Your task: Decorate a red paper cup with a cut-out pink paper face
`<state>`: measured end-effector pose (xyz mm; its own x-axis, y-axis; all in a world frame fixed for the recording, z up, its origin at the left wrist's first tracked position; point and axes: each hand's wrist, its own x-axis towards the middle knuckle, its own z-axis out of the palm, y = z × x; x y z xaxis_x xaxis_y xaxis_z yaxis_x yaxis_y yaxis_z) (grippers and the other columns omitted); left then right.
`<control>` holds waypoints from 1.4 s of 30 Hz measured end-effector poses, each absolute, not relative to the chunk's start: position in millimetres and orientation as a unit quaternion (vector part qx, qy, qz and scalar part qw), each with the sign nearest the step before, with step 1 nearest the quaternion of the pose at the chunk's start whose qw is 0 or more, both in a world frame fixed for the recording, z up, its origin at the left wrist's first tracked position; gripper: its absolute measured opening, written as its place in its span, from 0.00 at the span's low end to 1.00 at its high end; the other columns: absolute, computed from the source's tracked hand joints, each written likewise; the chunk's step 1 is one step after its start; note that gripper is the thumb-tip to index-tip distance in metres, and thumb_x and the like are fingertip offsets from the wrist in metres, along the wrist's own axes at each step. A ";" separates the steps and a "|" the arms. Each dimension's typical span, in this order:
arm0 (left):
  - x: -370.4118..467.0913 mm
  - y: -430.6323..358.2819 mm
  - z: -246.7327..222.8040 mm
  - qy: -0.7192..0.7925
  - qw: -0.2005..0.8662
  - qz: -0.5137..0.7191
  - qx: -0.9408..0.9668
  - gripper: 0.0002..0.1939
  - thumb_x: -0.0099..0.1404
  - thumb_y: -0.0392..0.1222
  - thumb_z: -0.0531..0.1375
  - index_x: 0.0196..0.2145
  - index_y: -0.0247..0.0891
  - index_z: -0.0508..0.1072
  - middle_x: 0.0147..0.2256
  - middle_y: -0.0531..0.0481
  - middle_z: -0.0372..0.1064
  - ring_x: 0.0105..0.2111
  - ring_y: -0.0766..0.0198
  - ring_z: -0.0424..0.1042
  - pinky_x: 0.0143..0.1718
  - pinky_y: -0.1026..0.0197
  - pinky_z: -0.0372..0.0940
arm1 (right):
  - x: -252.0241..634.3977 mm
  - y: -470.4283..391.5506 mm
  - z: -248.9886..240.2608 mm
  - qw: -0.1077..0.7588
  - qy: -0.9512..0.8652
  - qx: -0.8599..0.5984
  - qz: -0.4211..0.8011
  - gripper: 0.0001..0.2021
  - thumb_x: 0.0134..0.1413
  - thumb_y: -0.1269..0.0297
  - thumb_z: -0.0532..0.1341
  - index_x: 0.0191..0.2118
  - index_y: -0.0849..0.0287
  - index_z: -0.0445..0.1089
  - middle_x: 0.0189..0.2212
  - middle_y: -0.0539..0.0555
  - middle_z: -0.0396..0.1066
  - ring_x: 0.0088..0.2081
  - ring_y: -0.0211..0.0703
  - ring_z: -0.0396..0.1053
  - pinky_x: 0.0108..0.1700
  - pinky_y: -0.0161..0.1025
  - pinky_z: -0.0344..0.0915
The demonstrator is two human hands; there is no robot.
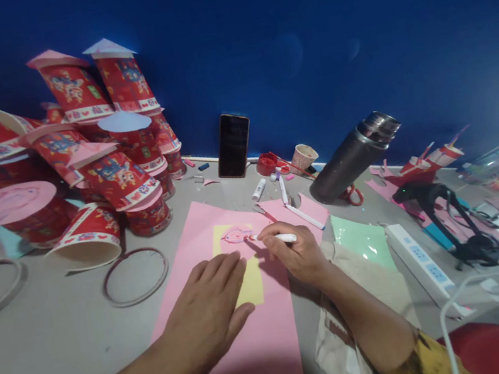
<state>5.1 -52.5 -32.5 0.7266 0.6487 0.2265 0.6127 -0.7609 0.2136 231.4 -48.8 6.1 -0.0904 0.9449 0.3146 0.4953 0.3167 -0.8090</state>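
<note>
One white pen (289,238), one yellow sheet (251,284) and one large pink sheet (253,352) make up the middle of the worktop (88,341), with two rings (167,266) to their left. Toward its far edge are one phone (233,145), one dark flask (348,161), one small pale cup (304,156) and, at the left, what looks like at least a dozen red cups (117,178), overlapping too much for an exact tally. On the right lie one green sheet (360,237) and one power strip (422,260).
</note>
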 end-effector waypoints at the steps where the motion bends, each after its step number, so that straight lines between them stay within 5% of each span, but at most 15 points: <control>1: 5.2 -52.6 -33.1 0.341 0.063 0.147 0.927 0.27 0.71 0.47 0.62 0.64 0.33 0.70 0.61 0.34 0.71 0.60 0.41 0.67 0.59 0.42 0.60 | 231.2 -48.6 5.6 0.428 -0.691 -0.518 0.266 0.15 0.69 0.52 0.60 0.38 0.57 0.77 0.22 0.48 0.74 0.25 0.39 0.74 0.32 0.34 0.72; 16: 4.8 -51.8 -26.4 0.337 0.071 0.120 0.931 0.26 0.72 0.47 0.61 0.62 0.31 0.72 0.62 0.32 0.71 0.60 0.39 0.68 0.59 0.40 0.61 | 233.8 -47.6 1.7 0.449 -0.638 -0.561 0.275 0.15 0.69 0.51 0.61 0.37 0.57 0.76 0.22 0.47 0.73 0.24 0.37 0.71 0.29 0.32 0.66; 24: 2.8 -52.7 -34.4 0.339 0.074 0.159 0.925 0.25 0.71 0.46 0.61 0.63 0.35 0.70 0.61 0.35 0.71 0.59 0.42 0.67 0.59 0.41 0.60 | 238.7 -42.6 -5.0 0.466 -0.624 -0.567 0.270 0.15 0.70 0.51 0.60 0.51 0.56 0.75 0.25 0.48 0.77 0.19 0.36 0.68 0.26 0.33 0.67; 32: -0.3 -50.8 -28.0 0.318 0.134 0.191 0.919 0.15 0.73 0.42 0.55 0.54 0.40 0.73 0.51 0.40 0.74 0.50 0.47 0.70 0.52 0.44 0.63 | 238.8 -40.4 -2.6 0.400 -0.708 -0.557 0.171 0.15 0.72 0.57 0.57 0.56 0.55 0.74 0.44 0.56 0.83 0.40 0.44 0.82 0.42 0.38 0.76; 38: -5.2 -39.6 -19.7 0.345 0.118 0.251 0.897 0.13 0.75 0.40 0.54 0.52 0.36 0.72 0.46 0.40 0.73 0.47 0.48 0.69 0.48 0.46 0.62 | 240.5 -37.8 -6.2 0.349 -0.753 -0.545 0.122 0.13 0.72 0.60 0.56 0.53 0.55 0.75 0.47 0.57 0.82 0.46 0.47 0.81 0.50 0.41 0.74; 42: -4.9 -35.1 -15.7 0.353 0.103 0.210 0.906 0.09 0.74 0.39 0.55 0.48 0.38 0.73 0.43 0.42 0.73 0.45 0.48 0.70 0.46 0.47 0.62 | 241.3 -36.6 -10.5 0.387 -0.718 -0.550 0.179 0.13 0.73 0.60 0.54 0.51 0.56 0.74 0.43 0.57 0.81 0.38 0.43 0.82 0.41 0.38 0.77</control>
<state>-4.9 -35.1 -15.7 0.6616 0.6837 0.3078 0.5967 -0.7287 0.3361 241.3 -36.6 -10.5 -0.0957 0.9284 0.3590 0.6524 0.3309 -0.6818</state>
